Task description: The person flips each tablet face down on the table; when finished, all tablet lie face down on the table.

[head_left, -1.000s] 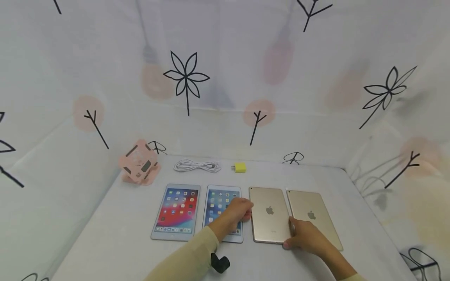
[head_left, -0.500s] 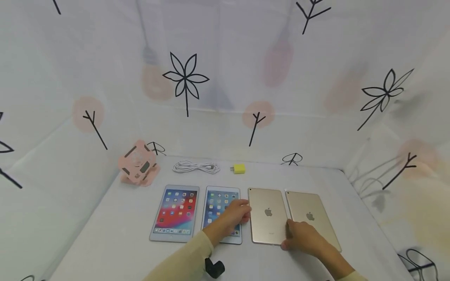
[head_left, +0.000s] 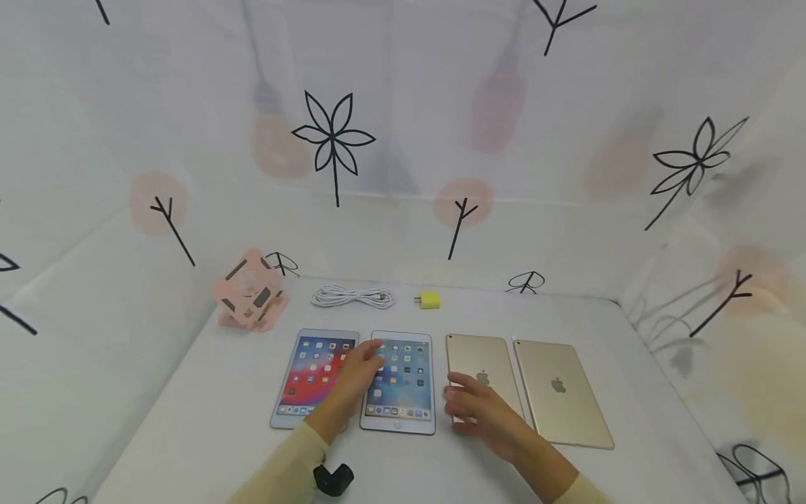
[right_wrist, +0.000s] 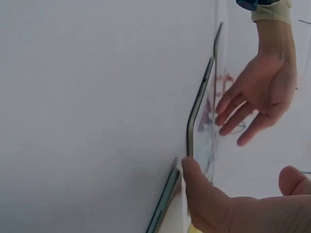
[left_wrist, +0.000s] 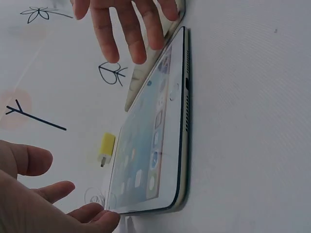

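Two tablets lie screen up and two lie gold back up, in a row. In the head view my left hand (head_left: 349, 381) is at the left edge of the second tablet (head_left: 399, 385), its fingers loosely bent and overlapping the gap beside the red-and-blue-screen tablet (head_left: 315, 374). The left wrist view has its fingertips right at that edge. My right hand (head_left: 481, 413) hovers over the nearer gold tablet (head_left: 481, 350), fingers spread toward the second tablet's right side, holding nothing. The outer gold tablet (head_left: 560, 392) lies to the right of it.
Behind the tablets are a pink stand (head_left: 250, 290), a coiled white cable (head_left: 352, 297) and a yellow charger plug (head_left: 430, 300). White cloth (head_left: 208, 413) covers the table, and a patterned cloth wall (head_left: 403, 238) rises around its back and sides.
Both hands have left the edges of the nearer gold tablet and moved left. The left hand now sits at the second tablet's left edge, uncovering its screen. The tablets look unmoved.
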Demonstrator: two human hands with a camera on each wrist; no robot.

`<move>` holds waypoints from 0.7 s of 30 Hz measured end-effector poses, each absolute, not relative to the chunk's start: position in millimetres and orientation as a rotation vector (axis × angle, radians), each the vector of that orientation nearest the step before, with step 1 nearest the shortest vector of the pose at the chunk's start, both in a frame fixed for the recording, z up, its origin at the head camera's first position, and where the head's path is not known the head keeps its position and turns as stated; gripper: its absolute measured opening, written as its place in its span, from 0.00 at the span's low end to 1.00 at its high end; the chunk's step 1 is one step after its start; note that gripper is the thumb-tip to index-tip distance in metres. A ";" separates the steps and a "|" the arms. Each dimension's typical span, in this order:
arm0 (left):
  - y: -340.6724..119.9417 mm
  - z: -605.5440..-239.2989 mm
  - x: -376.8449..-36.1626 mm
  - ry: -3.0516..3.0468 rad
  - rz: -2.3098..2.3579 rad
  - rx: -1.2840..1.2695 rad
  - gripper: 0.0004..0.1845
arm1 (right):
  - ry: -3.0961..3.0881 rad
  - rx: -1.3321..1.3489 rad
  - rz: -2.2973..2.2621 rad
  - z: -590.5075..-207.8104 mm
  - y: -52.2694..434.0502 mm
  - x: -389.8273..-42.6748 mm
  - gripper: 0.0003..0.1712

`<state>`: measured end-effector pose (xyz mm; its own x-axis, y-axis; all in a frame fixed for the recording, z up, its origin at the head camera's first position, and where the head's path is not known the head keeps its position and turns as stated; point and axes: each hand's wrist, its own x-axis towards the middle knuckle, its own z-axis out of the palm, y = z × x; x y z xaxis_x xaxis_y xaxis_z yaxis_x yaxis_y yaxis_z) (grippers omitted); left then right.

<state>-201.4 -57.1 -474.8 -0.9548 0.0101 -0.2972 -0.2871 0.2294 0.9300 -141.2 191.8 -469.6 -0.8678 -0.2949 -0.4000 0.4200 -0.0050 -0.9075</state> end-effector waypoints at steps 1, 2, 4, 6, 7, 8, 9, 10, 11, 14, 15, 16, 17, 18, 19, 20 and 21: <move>-58.9 -476.5 -200.7 2.256 1.793 -0.276 0.25 | 1.777 0.155 -1.931 -471.0 187.8 -142.5 0.42; -60.4 -477.8 -200.3 2.255 1.790 -0.278 0.25 | 1.765 0.176 -1.937 -472.2 184.3 -144.0 0.43; -62.7 -479.6 -199.5 2.248 1.793 -0.283 0.25 | 1.743 0.219 -1.945 -473.4 179.0 -147.5 0.45; -64.2 -480.2 -199.0 2.231 1.797 -0.288 0.25 | 1.724 0.248 -1.953 -474.1 175.3 -151.3 0.45; -64.8 -480.2 -198.7 2.223 1.796 -0.290 0.25 | 1.714 0.257 -1.958 -473.8 174.0 -152.8 0.45; -65.6 -479.8 -198.3 2.220 1.791 -0.285 0.26 | 1.694 0.266 -1.969 -473.8 173.0 -154.3 0.45; -66.4 -479.4 -197.8 2.210 1.788 -0.286 0.26 | 1.672 0.274 -1.980 -473.3 172.4 -155.5 0.44; -67.5 -479.1 -196.9 2.204 1.778 -0.274 0.27 | 1.653 0.275 -1.988 -473.1 172.1 -156.6 0.43; -68.7 -478.4 -196.1 2.192 1.769 -0.255 0.28 | 1.630 0.278 -1.997 -472.5 171.9 -157.6 0.42; -72.9 -476.3 -194.2 2.152 1.746 -0.128 0.32 | 1.552 0.276 -2.031 -471.6 172.1 -160.7 0.42; -74.1 -475.5 -193.6 2.137 1.736 -0.083 0.34 | 1.528 0.278 -2.041 -471.2 172.2 -161.6 0.42; -75.1 -474.7 -193.3 2.124 1.727 -0.032 0.36 | 1.509 0.275 -2.050 -471.3 172.4 -162.5 0.42; -75.8 -474.2 -193.3 2.106 1.720 0.008 0.38 | 1.488 0.277 -2.060 -470.9 172.6 -163.0 0.43; -76.1 -473.7 -193.2 2.095 1.711 0.042 0.39 | 1.472 0.279 -2.069 -471.3 172.7 -163.6 0.43; -76.1 -473.4 -192.9 2.095 1.696 0.065 0.40 | 1.459 0.281 -2.075 -471.3 172.6 -163.9 0.43; -76.0 -473.2 -192.9 2.087 1.690 0.075 0.41 | 1.450 0.284 -2.078 -471.6 172.6 -164.1 0.44; -75.7 -473.1 -192.8 2.077 1.689 0.076 0.42 | 1.446 0.284 -2.078 -472.0 172.5 -164.1 0.44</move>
